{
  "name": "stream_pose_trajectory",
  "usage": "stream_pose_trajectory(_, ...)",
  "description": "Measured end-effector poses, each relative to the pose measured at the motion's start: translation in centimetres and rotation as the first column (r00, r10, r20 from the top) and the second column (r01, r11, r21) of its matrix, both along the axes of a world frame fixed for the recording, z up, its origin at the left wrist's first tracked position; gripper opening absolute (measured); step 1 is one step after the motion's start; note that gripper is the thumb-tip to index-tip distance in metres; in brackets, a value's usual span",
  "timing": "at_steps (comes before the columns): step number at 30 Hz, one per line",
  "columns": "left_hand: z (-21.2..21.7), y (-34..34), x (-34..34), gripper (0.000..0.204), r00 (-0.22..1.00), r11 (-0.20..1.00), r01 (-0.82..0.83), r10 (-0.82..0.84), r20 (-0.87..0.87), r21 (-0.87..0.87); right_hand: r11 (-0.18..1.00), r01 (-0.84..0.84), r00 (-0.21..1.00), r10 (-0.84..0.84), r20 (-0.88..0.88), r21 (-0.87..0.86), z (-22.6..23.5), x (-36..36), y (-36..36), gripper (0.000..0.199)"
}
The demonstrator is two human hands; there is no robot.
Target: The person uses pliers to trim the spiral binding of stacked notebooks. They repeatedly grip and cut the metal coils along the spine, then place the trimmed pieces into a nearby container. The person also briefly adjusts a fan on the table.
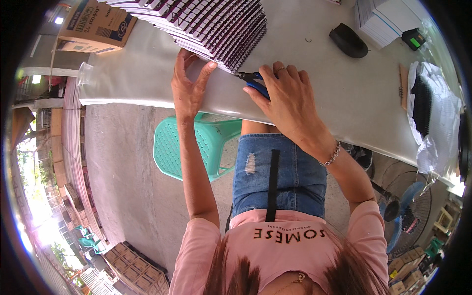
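A tall stack of wire-bound notebooks (216, 29) with dark purple coils stands on the table, its bound edges facing me. My left hand (189, 83) rests against the near left side of the stack. Its thumb and fingers are spread, with some fingertips hidden behind the stack's edge. Blue-handled cutting pliers (256, 84) are in my right hand (290, 98), which is closed around the handles. The dark jaws of the pliers point left and meet the near lower corner of the stack, at the end of a coil. Whether they grip the wire is too small to tell.
On the grey table (305, 44) lie a black computer mouse-shaped object (349, 41) and a small wire scrap (308, 40). White paper stacks (386, 22) stand far right, black coils on white plastic (423, 98) nearer. A carton (96, 27) sits left; a green stool (189, 145) stands below.
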State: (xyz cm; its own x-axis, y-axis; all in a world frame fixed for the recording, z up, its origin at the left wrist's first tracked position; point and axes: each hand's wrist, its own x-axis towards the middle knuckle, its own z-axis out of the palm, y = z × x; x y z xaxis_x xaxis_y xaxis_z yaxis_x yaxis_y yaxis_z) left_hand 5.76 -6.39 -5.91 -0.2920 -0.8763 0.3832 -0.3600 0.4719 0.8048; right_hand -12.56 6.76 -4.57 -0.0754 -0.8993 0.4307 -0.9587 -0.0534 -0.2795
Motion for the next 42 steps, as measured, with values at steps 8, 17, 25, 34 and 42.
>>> stream_pose_trajectory(8,0.3,0.0,-0.2,0.067,1.0,1.0,-0.011,0.012,0.029,-0.028,0.995,0.031,0.998,-0.035,-0.048,-0.094,-0.7,0.3,-0.7,0.039)
stream_pose_trajectory(17,0.2,0.1,-0.2,0.073,1.0,1.0,-0.013,0.014,0.026,-0.015,0.993,0.015,0.996,-0.025,-0.08,-0.119,-1.0,0.3,-1.0,0.032)
stream_pose_trajectory(25,-0.1,-0.2,0.0,0.073,1.0,0.999,-0.003,0.004,0.02,-0.045,0.951,-0.12,0.992,0.106,0.064,0.286,3.3,-1.3,-3.1,0.034)
stream_pose_trajectory(34,0.0,-0.1,-0.1,0.071,1.0,0.997,-0.009,0.011,0.022,-0.079,1.0,-0.023,0.984,0.022,-0.179,-0.004,0.6,-0.9,-0.6,0.041)
stream_pose_trajectory(42,0.1,-0.1,-0.2,0.071,0.999,0.999,-0.03,0.031,0.021,-0.044,0.997,-0.031,0.975,0.015,-0.222,-0.069,-0.6,-0.7,-1.5,0.04)
